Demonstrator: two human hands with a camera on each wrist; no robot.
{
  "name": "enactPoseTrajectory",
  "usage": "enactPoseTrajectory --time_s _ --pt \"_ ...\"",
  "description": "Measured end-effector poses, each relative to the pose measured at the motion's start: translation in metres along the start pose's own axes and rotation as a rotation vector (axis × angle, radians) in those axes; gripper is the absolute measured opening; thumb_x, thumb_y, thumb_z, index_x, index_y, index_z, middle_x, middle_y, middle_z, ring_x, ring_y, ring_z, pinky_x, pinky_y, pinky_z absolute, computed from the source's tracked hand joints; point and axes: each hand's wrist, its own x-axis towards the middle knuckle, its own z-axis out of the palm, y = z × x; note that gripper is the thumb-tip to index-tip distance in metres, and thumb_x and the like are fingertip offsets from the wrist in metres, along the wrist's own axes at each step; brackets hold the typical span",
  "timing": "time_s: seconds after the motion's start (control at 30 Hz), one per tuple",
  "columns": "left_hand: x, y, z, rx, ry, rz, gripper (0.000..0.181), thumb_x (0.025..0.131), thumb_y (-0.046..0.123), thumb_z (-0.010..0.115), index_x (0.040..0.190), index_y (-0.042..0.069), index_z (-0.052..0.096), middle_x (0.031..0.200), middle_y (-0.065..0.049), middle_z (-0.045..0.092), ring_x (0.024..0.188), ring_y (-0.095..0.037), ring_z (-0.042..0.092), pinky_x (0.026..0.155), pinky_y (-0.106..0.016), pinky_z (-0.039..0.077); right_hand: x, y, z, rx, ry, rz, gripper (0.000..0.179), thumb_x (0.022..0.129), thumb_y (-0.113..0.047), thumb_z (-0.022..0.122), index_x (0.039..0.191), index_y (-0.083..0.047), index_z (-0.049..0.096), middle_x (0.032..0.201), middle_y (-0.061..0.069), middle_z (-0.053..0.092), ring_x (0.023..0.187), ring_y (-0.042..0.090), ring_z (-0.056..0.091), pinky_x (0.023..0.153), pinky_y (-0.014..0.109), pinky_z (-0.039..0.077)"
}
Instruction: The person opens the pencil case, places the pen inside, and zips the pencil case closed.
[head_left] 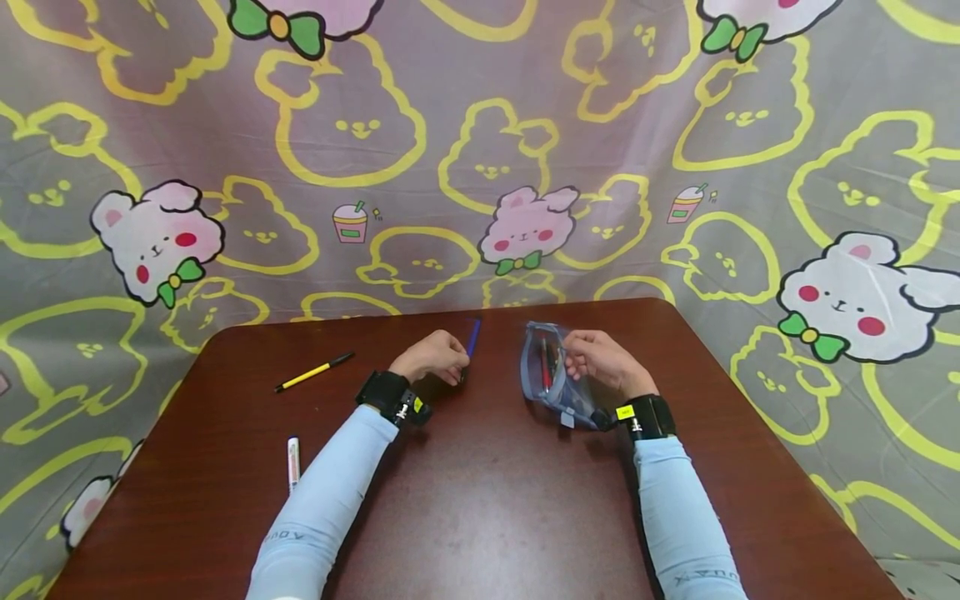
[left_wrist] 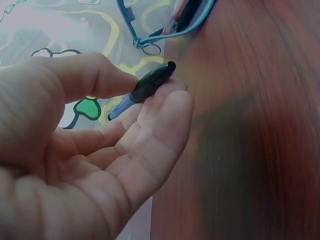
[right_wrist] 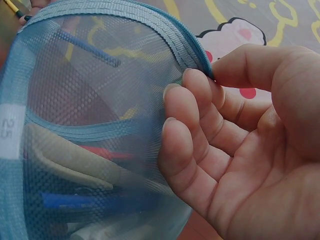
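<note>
My left hand (head_left: 435, 357) pinches a blue pen (head_left: 473, 337) near its black end, between thumb and fingers, above the back middle of the table. In the left wrist view the pen (left_wrist: 148, 86) slants up past the fingertips. To the right, my right hand (head_left: 600, 358) grips the zippered rim of a blue mesh pencil pouch (head_left: 529, 379), whose mouth gapes open. Through the mesh in the right wrist view I see a blue item (right_wrist: 72, 201), a red strip (right_wrist: 107, 152) and a beige piece (right_wrist: 70, 156). The pouch's far contents are blurred by the mesh.
A yellow pen with black ends (head_left: 313, 372) lies on the brown table (head_left: 480, 517) at the left. Closer to me, a white marker (head_left: 293, 460) is partly covered by the left sleeve. A patterned curtain (head_left: 427, 200) hangs behind the table's back edge.
</note>
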Motion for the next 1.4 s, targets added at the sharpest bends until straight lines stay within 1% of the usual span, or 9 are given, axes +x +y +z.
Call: enactPoseTrajectory --time_s 0.13,0.37,0.47,0.63,0.87,1.0,1.13,1.3,1.4 --pt "0.0 0.001 0.007 -0.015 -0.023 0.008 0.022 0.089 0.007 0.061 0.106 -0.007 0.065 0.077 -0.01 0.064 0.063 -0.017 0.065 0.07 -0.037 0.06 -0.001 0.0 0.001 0.0 -0.012 0.002 0.025 0.102 -0.021 0.052 0.103 0.005 0.055 0.074 0.004 0.058 0.065 0.016 0.059 0.06 0.025 0.054" --pt "0.003 0.006 0.022 -0.029 -0.069 0.04 0.02 0.089 0.009 0.064 0.104 -0.005 0.064 0.08 -0.01 0.062 0.063 -0.016 0.063 0.064 -0.032 0.059 -0.001 0.0 0.0 -0.007 -0.017 -0.008 0.026 0.102 -0.02 0.052 0.104 0.006 0.054 0.074 0.004 0.058 0.066 0.016 0.059 0.061 0.026 0.054" --pt "0.003 0.01 0.029 -0.019 -0.098 0.049 0.022 0.089 0.009 0.063 0.106 -0.006 0.065 0.075 -0.006 0.061 0.063 -0.015 0.063 0.065 -0.032 0.059 -0.001 0.0 0.0 0.002 -0.008 -0.007 0.022 0.101 -0.017 0.051 0.101 0.004 0.055 0.074 0.004 0.058 0.065 0.016 0.059 0.06 0.026 0.054" --pt "0.004 0.015 0.037 -0.016 -0.138 0.062 0.029 0.09 0.011 0.064 0.112 -0.009 0.064 0.074 -0.007 0.062 0.064 -0.015 0.063 0.069 -0.034 0.059 -0.002 -0.003 0.001 0.023 0.003 -0.001 0.014 0.101 -0.012 0.051 0.096 0.0 0.057 0.073 0.005 0.057 0.063 0.017 0.058 0.059 0.027 0.053" --pt "0.007 0.019 0.047 -0.043 -0.145 0.065 0.027 0.089 0.01 0.064 0.109 -0.008 0.065 0.075 -0.007 0.061 0.063 -0.016 0.063 0.066 -0.032 0.059 -0.002 -0.003 0.0 0.023 -0.014 0.002 0.015 0.102 -0.012 0.049 0.098 0.001 0.056 0.074 0.004 0.057 0.063 0.016 0.058 0.059 0.026 0.053" --pt "0.01 0.022 0.053 -0.031 -0.155 0.075 0.029 0.089 0.012 0.065 0.109 -0.008 0.066 0.074 -0.007 0.062 0.063 -0.016 0.064 0.07 -0.037 0.06 -0.002 -0.002 0.0 0.026 -0.007 0.008 0.013 0.101 -0.011 0.049 0.095 -0.002 0.057 0.074 0.004 0.057 0.063 0.016 0.059 0.059 0.026 0.053" --pt "0.014 0.024 0.057 -0.034 -0.151 0.09 0.029 0.089 0.014 0.065 0.108 -0.008 0.068 0.072 -0.007 0.064 0.062 -0.016 0.065 0.075 -0.041 0.059 -0.002 -0.001 0.001 0.012 -0.001 0.001 0.015 0.101 -0.012 0.049 0.097 0.0 0.057 0.074 0.004 0.057 0.063 0.016 0.059 0.059 0.027 0.054" --pt "0.02 0.024 0.062 -0.053 -0.134 0.096 0.026 0.089 0.015 0.066 0.106 -0.005 0.07 0.071 -0.007 0.065 0.061 -0.015 0.065 0.072 -0.036 0.059 -0.002 -0.002 0.002 -0.002 -0.001 0.004 0.02 0.102 -0.014 0.049 0.103 0.006 0.054 0.075 0.004 0.057 0.064 0.016 0.059 0.06 0.027 0.053" --pt "0.023 0.024 0.066 -0.039 -0.128 0.105 0.024 0.089 0.017 0.066 0.1 -0.003 0.072 0.07 -0.006 0.065 0.059 -0.015 0.065 0.07 -0.036 0.059 -0.002 -0.003 0.003 -0.002 0.002 0.008 0.022 0.101 -0.014 0.049 0.104 0.008 0.053 0.076 0.004 0.056 0.065 0.016 0.058 0.059 0.027 0.053"
